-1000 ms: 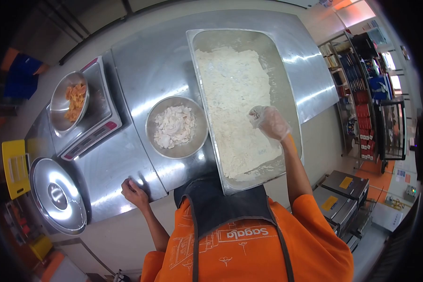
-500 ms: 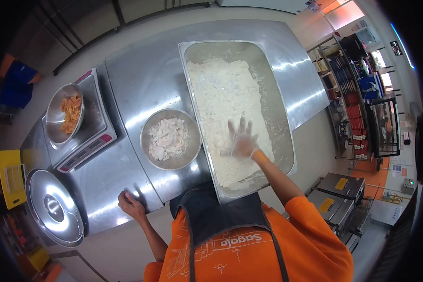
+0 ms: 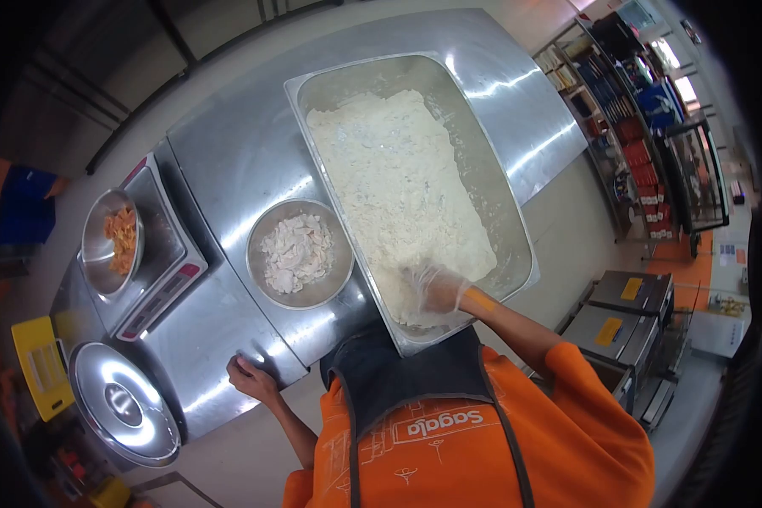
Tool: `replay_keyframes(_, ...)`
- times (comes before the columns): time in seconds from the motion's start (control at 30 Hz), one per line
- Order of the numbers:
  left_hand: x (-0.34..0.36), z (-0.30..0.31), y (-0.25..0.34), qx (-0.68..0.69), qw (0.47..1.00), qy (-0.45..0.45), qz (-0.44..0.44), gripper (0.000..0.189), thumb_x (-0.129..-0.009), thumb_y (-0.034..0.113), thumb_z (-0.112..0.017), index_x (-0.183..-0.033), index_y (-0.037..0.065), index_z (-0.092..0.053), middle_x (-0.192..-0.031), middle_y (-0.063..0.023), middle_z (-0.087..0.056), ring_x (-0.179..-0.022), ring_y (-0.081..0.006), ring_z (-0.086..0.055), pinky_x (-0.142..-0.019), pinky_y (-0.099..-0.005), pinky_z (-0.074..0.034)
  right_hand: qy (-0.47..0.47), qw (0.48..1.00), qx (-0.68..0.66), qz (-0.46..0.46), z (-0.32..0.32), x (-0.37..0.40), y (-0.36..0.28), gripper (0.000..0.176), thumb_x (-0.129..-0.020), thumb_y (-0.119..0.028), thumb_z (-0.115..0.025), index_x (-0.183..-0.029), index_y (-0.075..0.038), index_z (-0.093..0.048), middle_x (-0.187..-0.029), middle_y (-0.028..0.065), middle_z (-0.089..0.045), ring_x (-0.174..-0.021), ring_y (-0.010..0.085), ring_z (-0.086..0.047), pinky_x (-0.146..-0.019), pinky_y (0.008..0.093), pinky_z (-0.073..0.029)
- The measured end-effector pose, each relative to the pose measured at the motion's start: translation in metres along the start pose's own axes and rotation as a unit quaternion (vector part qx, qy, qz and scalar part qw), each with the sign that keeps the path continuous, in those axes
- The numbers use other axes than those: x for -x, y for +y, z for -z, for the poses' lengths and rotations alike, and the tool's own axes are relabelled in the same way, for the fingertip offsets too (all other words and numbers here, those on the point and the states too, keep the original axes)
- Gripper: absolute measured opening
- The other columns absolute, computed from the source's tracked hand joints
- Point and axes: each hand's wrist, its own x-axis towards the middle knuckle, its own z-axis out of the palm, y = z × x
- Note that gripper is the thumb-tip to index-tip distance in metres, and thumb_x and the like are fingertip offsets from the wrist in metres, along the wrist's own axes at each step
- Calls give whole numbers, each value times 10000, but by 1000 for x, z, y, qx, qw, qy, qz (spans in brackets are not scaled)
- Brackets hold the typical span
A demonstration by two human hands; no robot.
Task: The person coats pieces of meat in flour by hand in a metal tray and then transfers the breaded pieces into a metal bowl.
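Note:
A deep metal tray (image 3: 491, 161) holds a wide bed of pale flour (image 3: 398, 169). Inside its near end is my right hand (image 3: 438, 289), in a clear glove dusted with flour, fingers pointing into the flour and partly hidden. My left hand (image 3: 252, 378) is bare and loosely curled at the table's near edge, with nothing visible in it. Between the hands, against the tray's left side, stands a metal bowl (image 3: 262, 222) of white-coated pieces (image 3: 297, 252).
On the left a scale (image 3: 168, 292) bears a metal bowl (image 3: 97, 247) of orange-brown pieces (image 3: 121, 240). Nearer lie a round metal lid (image 3: 125, 405) and a yellow crate (image 3: 40, 366). Shelves (image 3: 622, 127) and metal appliances (image 3: 605, 326) stand beyond the table at right.
My right hand has moved toward the tray's near end, and its spread fingers have gone down into the flour. My left hand stays at the table edge. The whole view has shifted slightly.

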Motion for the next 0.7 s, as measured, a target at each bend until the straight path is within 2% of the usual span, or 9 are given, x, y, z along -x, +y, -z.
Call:
replay_keyframes(0.07,0,-1,-2,12,1000,2,-3,379,-995,309,-478,-1056,-37,-618,-944,-184,-635,-852,-309,-560,-781,-402,-450,-31,995,96,17,-19,-6,-7,266,-845,-175,-554,-1058,-22,-597,-959,144,-646,-839,306,-638,-799,409,-487)
replay_keyframes(0.13,0,0,-3,14,1000,-6,-8,384,-995,313,-477,-1056,-39,-618,-945,-185,-634,-853,-308,-561,-782,-402,-450,-84,983,-108,-124,-33,-21,-11,279,-851,-187,-552,-1072,-19,-586,-996,147,-646,-845,307,-641,-748,423,-500)
replay_keyframes(0.27,1,-1,-2,13,1000,-7,9,403,-1000,324,-467,-1053,-48,-614,-941,-194,-630,-856,-313,-562,-788,-403,-450,-101,961,-243,-85,1,-17,10,287,-867,-215,-552,-1068,-13,-577,-1067,142,-646,-875,315,-647,-741,399,-512)
replay_keyframes(0.33,2,-1,1,14,1000,-4,5,409,-1002,327,-464,-1053,-51,-613,-945,-200,-629,-860,-319,-563,-789,-403,-450,110,962,-181,-172,28,-7,18,299,-877,-242,-618,-1059,-10,-575,-971,173,-665,-886,353,-635,-802,420,-517)
replay_keyframes(0.4,1,-2,-4,17,1000,1,-13,422,-1006,329,-460,-1046,-65,-606,-951,-221,-629,-864,-344,-572,-792,-419,-450,275,945,29,-172,14,6,38,303,-883,-222,-629,-1108,-22,-594,-1119,158,-649,-1020,313,-623,-895,410,-507)
replay_keyframes(0.43,0,-2,-7,19,999,-3,-27,422,-1006,329,-460,-1046,-65,-606,-951,-221,-629,-864,-344,-572,-792,-419,-450,282,941,27,-184,32,9,41,303,-883,-222,-629,-1108,-22,-594,-1119,158,-649,-1020,313,-623,-895,410,-507)
replay_keyframes(0.5,0,-2,-10,16,999,-10,-41,426,-1007,323,-461,-1031,-79,-599,-943,-237,-628,-852,-370,-578,-790,-440,-453,272,897,-182,-298,86,23,45,339,-919,-206,-561,-1195,-13,-605,-1232,185,-604,-1170,338,-551,-983,432,-456)
replay_keyframes(0.67,0,-17,-21,30,999,2,-36,455,-1022,315,-437,-991,-126,-545,-912,-288,-588,-824,-425,-549,-797,-498,-435,361,871,-90,-322,30,27,71,545,-886,-76,-491,-1427,-61,-428,-1407,283,-443,-1358,422,-371,-1121,500,-334)
replay_keyframes(0.7,-20,-41,0,69,994,-39,-72,455,-1022,315,-437,-991,-126,-545,-912,-288,-588,-824,-425,-549,-797,-498,-435,263,880,-107,-382,21,26,64,663,-868,-52,-481,-1504,-104,-303,-1480,351,-280,-1402,466,-281,-1146,516,-289)
